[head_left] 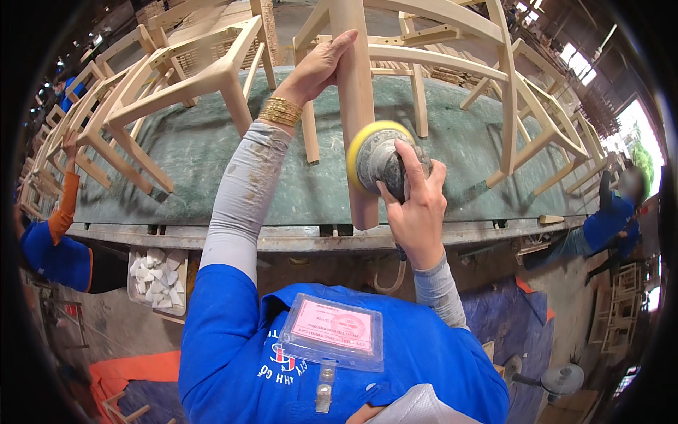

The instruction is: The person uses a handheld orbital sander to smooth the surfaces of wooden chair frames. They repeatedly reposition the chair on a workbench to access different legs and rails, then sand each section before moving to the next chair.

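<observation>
In front of me a pale wooden chair frame [436, 55] rests on the green work table [275, 185]. My left hand [316, 69] is wrapped round the upper part of its near leg [355, 92]. My right hand [418, 201] grips a round orbital sander [381, 157] with a dark body and a yellow pad. The pad's edge lies against the right side of that leg, below my left hand. The leg's lower end reaches out over the table's front edge. A hose [393, 279] hangs below the sander.
More unfinished chair frames [180, 81] stand to the left, with others [544, 127] to the right. Below the table edge sits a bin [157, 279] of white pieces. One co-worker [56, 244] is at the far left, another [611, 222] at the far right.
</observation>
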A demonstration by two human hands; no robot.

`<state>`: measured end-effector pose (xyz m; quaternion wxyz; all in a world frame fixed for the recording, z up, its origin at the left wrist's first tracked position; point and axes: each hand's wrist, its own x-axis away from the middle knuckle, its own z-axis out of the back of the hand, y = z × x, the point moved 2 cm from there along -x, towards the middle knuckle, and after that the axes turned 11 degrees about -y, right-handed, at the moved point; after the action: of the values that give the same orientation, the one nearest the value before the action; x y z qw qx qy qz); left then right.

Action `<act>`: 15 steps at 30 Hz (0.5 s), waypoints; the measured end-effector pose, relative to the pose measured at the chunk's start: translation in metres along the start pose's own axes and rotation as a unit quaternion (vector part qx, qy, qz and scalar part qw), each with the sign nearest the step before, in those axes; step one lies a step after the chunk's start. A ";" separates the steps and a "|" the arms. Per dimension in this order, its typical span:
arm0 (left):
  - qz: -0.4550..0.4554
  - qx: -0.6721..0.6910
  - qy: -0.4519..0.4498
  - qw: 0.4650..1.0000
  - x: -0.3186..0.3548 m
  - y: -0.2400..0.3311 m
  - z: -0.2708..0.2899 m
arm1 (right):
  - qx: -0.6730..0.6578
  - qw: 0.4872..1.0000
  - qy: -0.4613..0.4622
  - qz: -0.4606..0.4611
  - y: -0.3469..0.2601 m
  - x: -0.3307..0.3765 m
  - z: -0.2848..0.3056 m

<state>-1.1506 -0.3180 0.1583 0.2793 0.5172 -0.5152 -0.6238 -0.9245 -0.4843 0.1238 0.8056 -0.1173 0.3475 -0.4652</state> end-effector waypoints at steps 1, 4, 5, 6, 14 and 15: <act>0.004 0.002 -0.001 1.000 0.000 0.000 -0.001 | 0.000 1.000 -0.001 0.001 0.002 0.002 0.000; 0.005 -0.002 -0.002 1.000 0.001 -0.003 -0.002 | -0.007 0.999 -0.001 0.031 0.006 0.012 0.000; -0.004 -0.007 0.004 1.000 0.001 -0.002 0.001 | 0.001 1.000 -0.002 0.031 0.005 0.012 0.000; -0.007 -0.008 0.003 1.000 0.000 -0.003 -0.001 | 0.009 1.000 -0.002 0.027 0.004 0.011 0.001; -0.004 -0.034 0.008 0.999 0.003 -0.001 -0.001 | -0.008 1.000 -0.021 -0.001 -0.001 0.015 -0.001; 0.002 -0.044 0.005 0.999 0.001 -0.003 -0.004 | -0.002 1.000 -0.020 -0.003 -0.001 0.013 -0.002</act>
<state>-1.1462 -0.3196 0.1557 0.3055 0.5069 -0.4867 -0.6425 -0.9222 -0.4949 0.1168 0.8106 -0.1290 0.3323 -0.4647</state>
